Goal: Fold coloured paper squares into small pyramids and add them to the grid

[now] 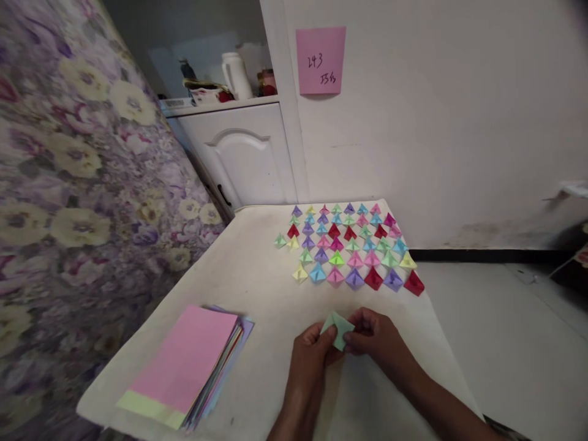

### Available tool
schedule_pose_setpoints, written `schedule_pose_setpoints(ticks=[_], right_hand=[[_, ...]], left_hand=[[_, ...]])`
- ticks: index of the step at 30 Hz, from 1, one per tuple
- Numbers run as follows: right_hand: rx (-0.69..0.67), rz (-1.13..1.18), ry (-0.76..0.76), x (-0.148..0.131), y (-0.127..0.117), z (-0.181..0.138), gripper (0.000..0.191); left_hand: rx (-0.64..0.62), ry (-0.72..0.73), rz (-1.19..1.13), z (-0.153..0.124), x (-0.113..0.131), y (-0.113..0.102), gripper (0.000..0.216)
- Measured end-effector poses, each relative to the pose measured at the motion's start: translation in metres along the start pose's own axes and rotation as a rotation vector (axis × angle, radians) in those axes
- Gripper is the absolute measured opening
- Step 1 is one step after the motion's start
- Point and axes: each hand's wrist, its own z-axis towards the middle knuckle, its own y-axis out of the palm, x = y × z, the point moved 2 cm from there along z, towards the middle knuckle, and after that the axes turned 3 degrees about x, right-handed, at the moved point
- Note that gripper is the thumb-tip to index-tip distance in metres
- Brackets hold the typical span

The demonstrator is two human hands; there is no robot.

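Note:
A small folded piece of light green paper (339,327) is held up over the near part of the table. My left hand (313,346) grips its left side, with the thumb lying flat on its face. At its right corner, my right hand (371,332) pinches the edge between thumb and fingers. Beyond my hands stand rows of small folded paper pieces in many colours, such as a purple one (354,279) and a red one (414,283). The fingers behind the green paper are partly hidden.
A stack of coloured paper (186,358), pink on top, lies on the white-covered table (257,257) at the left. Floral curtain (92,233) hangs along the left side. Behind are a white cabinet (248,156) and a wall with a pink note (320,60).

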Motion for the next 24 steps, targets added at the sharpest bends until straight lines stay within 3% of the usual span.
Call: schedule_pose_setpoints(ticks=[5, 10, 14, 18, 24], right_hand=[[0.003, -0.041, -0.009, 0.000, -0.001, 0.001, 0.019], [0.017, -0.065, -0.018, 0.001, 0.001, 0.000, 0.019], [0.013, -0.058, 0.039, 0.002, 0.005, -0.003, 0.019], [0.005, -0.024, 0.000, 0.005, 0.009, -0.003, 0.017], [-0.090, -0.121, -0.005, 0.000, -0.002, 0.002, 0.025]], left_hand=[[-0.024, -0.024, 0.086, -0.002, 0.003, 0.003, 0.032], [0.084, -0.014, 0.139, -0.004, 0.004, 0.002, 0.029], [0.135, 0.030, 0.099, -0.003, 0.003, 0.003, 0.030], [0.133, 0.041, 0.038, -0.002, 0.000, 0.005, 0.031], [0.144, 0.100, 0.152, -0.008, 0.007, 0.009, 0.025]])
